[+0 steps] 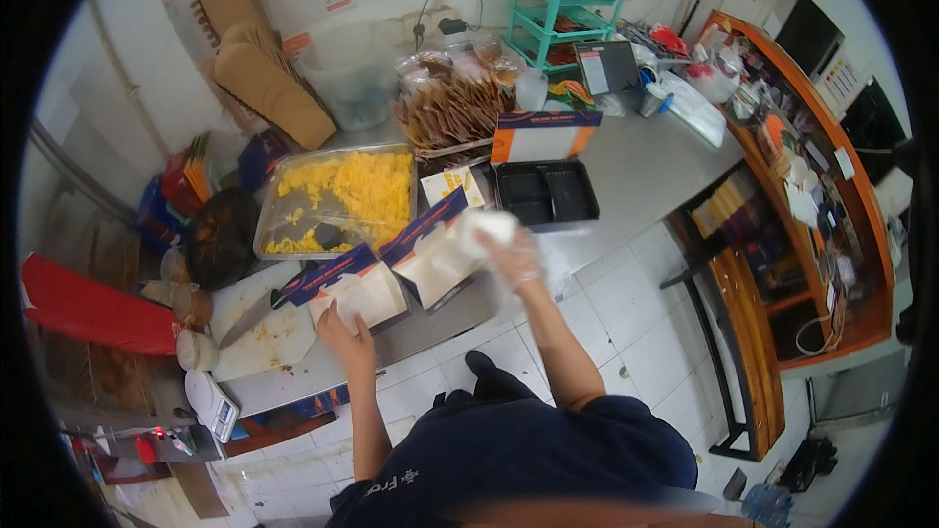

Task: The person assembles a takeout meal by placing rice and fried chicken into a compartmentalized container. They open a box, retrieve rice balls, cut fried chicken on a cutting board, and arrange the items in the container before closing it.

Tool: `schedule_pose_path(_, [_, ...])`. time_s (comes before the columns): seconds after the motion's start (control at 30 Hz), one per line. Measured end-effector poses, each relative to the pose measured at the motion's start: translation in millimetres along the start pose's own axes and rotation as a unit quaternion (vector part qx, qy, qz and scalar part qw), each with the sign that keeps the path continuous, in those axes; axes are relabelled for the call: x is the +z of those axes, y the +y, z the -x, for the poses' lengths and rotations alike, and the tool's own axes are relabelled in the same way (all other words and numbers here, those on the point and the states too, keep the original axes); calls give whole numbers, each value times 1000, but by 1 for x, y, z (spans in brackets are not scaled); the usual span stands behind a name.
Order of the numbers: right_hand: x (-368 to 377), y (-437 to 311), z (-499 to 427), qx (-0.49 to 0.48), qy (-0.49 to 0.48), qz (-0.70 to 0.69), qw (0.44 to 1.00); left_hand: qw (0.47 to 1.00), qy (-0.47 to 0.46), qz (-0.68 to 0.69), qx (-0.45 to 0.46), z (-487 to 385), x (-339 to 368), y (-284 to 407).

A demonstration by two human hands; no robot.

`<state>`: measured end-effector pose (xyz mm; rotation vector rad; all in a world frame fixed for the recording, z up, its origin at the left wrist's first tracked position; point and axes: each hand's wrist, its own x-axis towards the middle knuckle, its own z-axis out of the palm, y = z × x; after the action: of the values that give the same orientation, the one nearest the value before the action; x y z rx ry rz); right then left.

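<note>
My right hand (510,253), in a clear plastic glove, grips a white rounded thing (490,229), blurred, probably a packet or ball of rice. It is over the right edge of an opened paper food box (440,264). A second opened paper box (359,293) stands to its left, and my left hand (346,334) touches its front edge with the fingers apart. Behind the boxes lies a metal tray (259,224) of yellow scrambled egg (374,187) with a dark round thing (328,236) in it. An open box with a black divided plastic tray (549,194) stands at the right.
A knife (247,324) lies on a white cutting board (282,341) at the left, beside jars (196,350) and a dark pan (222,235). Filled plastic sachets (455,110), a translucent bucket (345,81) and a tiered rack (565,7) stand behind. A digital scale (213,403) sits at the lower left.
</note>
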<state>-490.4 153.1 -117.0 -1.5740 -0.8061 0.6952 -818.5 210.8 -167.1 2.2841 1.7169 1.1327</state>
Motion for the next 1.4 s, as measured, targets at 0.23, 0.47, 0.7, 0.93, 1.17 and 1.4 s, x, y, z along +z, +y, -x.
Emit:
schedule_pose_path(0.23, [-101, 40, -116, 64, 386, -142, 909, 992, 16, 8, -124, 72, -38, 23])
schedule_pose_path(0.47, [-144, 115, -170, 206, 226, 398, 865, 977, 52, -16, -207, 125, -50, 10])
schedule_pose_path(0.7, [-97, 12, -102, -81, 242, 146, 956, 960, 26, -2, -278, 171, -86, 1])
schedule_pose_path(0.93, [161, -26, 83, -115, -49, -271, 954, 972, 9, 91, -215, 206, -143, 8])
schedule_pose_path(1.17, [336, -50, 383, -72, -468, -342, 812, 931, 219, 98, -274, 274, -237, -23])
schedule_pose_path(1.4, [416, -81, 495, -8, -632, -350, 691, 953, 265, -28, -146, 340, -308, -101])
